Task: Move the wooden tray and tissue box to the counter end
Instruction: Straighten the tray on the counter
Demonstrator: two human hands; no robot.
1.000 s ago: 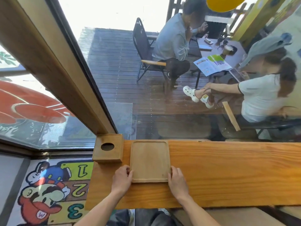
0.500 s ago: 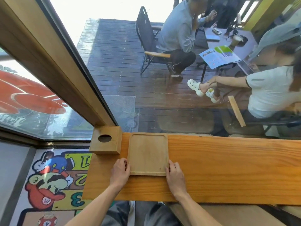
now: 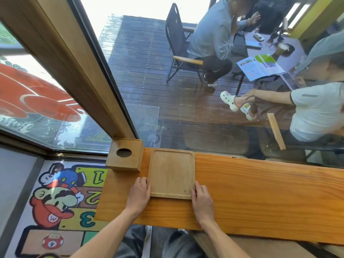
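Note:
A light wooden tray (image 3: 171, 172) lies flat near the left end of the long wooden counter (image 3: 260, 192). My left hand (image 3: 138, 194) rests against the tray's near left corner, and my right hand (image 3: 202, 199) presses its near right corner. Both hands grip the tray's edges with fingers curled. A wooden tissue box (image 3: 125, 154) with a round hole on top stands at the counter's far left corner, just left of the tray and apart from both hands.
A glass window runs along the counter's far edge, with a thick wooden frame post (image 3: 78, 71) above the tissue box. Outside, two people sit at a table on a dark deck. A cartoon floor mat (image 3: 61, 200) lies below the counter's left end.
The hands and tray stay in the same place on the counter. Only the head camera has shifted a little.

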